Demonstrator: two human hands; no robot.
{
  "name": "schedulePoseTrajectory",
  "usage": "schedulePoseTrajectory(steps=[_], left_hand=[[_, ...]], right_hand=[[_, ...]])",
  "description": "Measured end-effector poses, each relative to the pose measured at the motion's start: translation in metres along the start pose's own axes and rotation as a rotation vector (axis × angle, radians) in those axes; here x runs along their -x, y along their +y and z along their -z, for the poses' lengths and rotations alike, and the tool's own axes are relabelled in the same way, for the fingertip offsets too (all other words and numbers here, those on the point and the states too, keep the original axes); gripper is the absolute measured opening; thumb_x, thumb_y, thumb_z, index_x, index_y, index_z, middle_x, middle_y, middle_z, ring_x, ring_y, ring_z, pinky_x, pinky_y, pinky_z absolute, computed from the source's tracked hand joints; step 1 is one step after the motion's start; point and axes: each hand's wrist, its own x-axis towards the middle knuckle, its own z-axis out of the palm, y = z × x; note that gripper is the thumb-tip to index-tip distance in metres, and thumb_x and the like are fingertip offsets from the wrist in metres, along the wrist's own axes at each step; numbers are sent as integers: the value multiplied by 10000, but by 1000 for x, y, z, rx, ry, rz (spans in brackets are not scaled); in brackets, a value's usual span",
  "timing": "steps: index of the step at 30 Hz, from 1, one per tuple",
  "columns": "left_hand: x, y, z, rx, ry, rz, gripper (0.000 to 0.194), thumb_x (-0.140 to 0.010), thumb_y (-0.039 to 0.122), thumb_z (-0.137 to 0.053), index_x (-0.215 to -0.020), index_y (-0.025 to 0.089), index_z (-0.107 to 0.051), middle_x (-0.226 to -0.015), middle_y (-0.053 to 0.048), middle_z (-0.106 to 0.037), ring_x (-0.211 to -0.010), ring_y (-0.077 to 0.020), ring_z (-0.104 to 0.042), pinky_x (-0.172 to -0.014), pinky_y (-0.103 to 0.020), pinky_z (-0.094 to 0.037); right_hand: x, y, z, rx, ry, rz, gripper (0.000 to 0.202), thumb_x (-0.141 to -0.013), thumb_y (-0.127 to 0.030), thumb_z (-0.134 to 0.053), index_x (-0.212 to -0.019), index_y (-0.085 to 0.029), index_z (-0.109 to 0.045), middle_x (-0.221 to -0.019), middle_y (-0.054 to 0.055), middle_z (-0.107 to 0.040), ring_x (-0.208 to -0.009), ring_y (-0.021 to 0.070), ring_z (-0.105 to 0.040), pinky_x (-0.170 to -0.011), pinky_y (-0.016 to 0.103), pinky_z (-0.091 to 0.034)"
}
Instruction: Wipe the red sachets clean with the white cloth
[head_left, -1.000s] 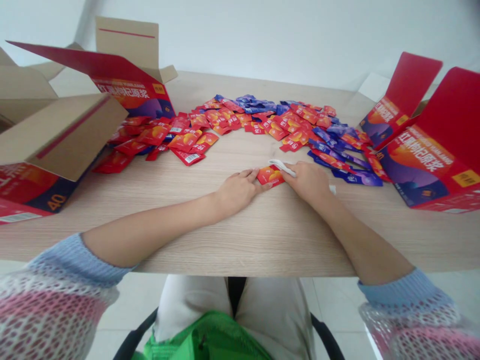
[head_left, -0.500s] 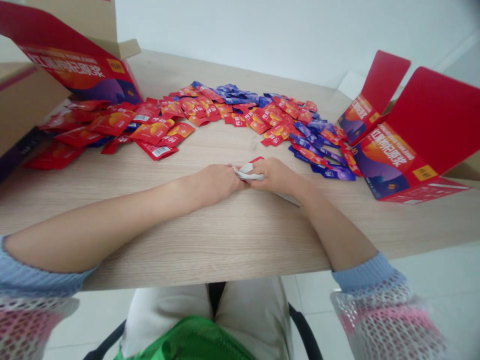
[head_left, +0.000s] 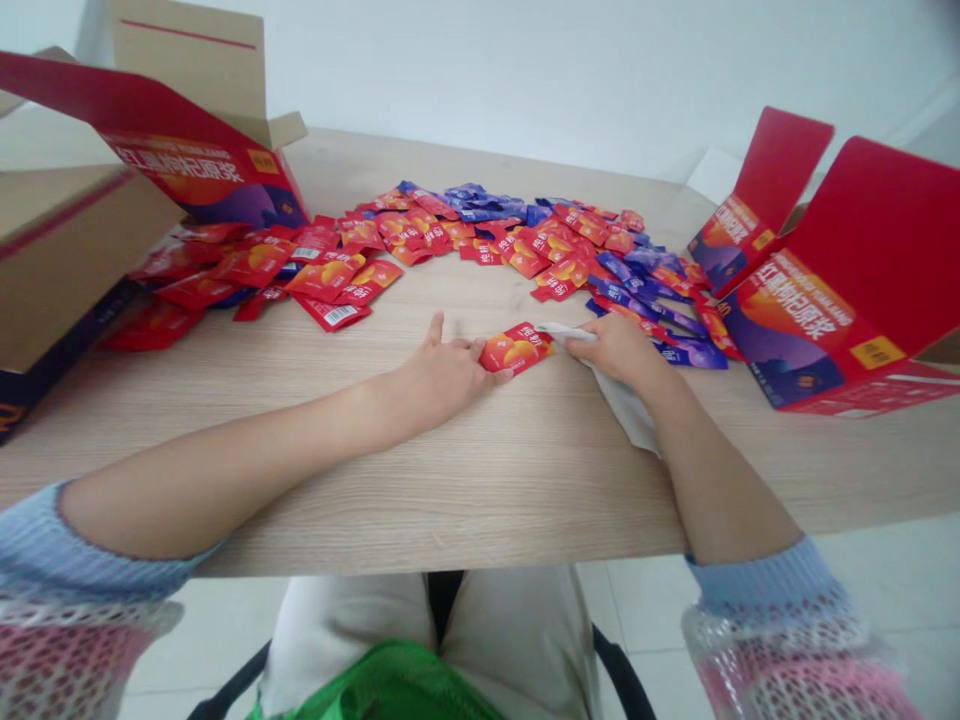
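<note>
A red sachet with orange fruit print (head_left: 517, 348) lies low over the middle of the table, its left end pinched between the thumb and fingers of my left hand (head_left: 442, 378). The index finger of that hand points up and away. My right hand (head_left: 621, 348) is closed on a white cloth or tissue (head_left: 628, 408), which hangs down beneath the wrist. One corner of the white piece touches or nearly touches the sachet's right end. Behind both hands spreads a curved heap of red sachets (head_left: 562, 275) and purple sachets (head_left: 480, 205).
Open red cartons stand at the right (head_left: 802, 330) and back left (head_left: 217, 170), flaps raised. A brown open carton (head_left: 67, 270) is at the left edge, beside more red sachets (head_left: 255, 262). The wooden table's (head_left: 450, 500) front edge runs above my lap.
My hands have moved apart: the right one went right with the white piece. The red sachet, mostly covered before, now shows in my left hand. The view has shifted slightly.
</note>
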Motion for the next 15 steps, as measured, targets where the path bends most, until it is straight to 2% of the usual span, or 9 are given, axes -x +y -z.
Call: schedulePoseTrajectory(steps=[2, 4, 6, 9, 12, 15], left_hand=[[1, 6, -5, -22, 50, 30, 421, -978, 146, -407, -1347, 287, -553, -1222, -152, -623, -1082, -271, -614, -947, -508, -457], [2, 11, -10, -47, 123, 68, 420, -979, 151, -409, -1361, 264, -542, -1251, -185, -601, -1078, -261, -619, -867, -393, -510], [2, 14, -14, -71, 157, 103, 408, -980, 159, -416, -1348, 269, -554, -1268, -193, -590, -1071, -259, -625, -831, -360, -524], [0, 16, -15, -81, 160, 113, 403, -973, 155, -436, -1339, 267, -561, -1221, -182, -618, -1052, -249, -631, -815, -345, -532], [-1, 15, -15, -68, 163, 95, 405, -956, 135, -468, -1340, 229, -558, -1159, -166, -649, -1048, -239, -627, -825, -339, -529], [-3, 12, -20, -32, 154, 78, 298, -947, 139, -490, -1203, 161, -642, -1089, -139, -680, -1046, -229, -619, -857, -333, -517]], right_hand=[[-5, 5, -3, 92, 144, -63, 330, -811, -426, -573, -935, -206, -785, -662, 45, -656, -619, 187, -556, -533, 278, -291], [-8, 4, -3, 106, 242, -86, 345, -843, -438, -537, -923, -212, -785, -678, 59, -668, -639, 201, -570, -541, 283, -291], [-6, -5, -1, 70, 314, -43, 360, -869, -438, -514, -922, -204, -782, -696, 60, -672, -649, 201, -577, -556, 283, -309], [6, -27, -2, -20, 389, 148, 370, -901, -428, -505, -963, -182, -774, -796, 73, -680, -714, 200, -593, -624, 284, -380], [21, -48, -15, -122, 373, 376, 321, -896, -404, -548, -1031, -211, -766, -1010, 85, -647, -842, 196, -605, -730, 292, -439], [27, -58, -30, -139, 223, 536, 285, -856, -367, -618, -1096, -284, -747, -1180, 70, -541, -907, 180, -596, -779, 297, -462]])
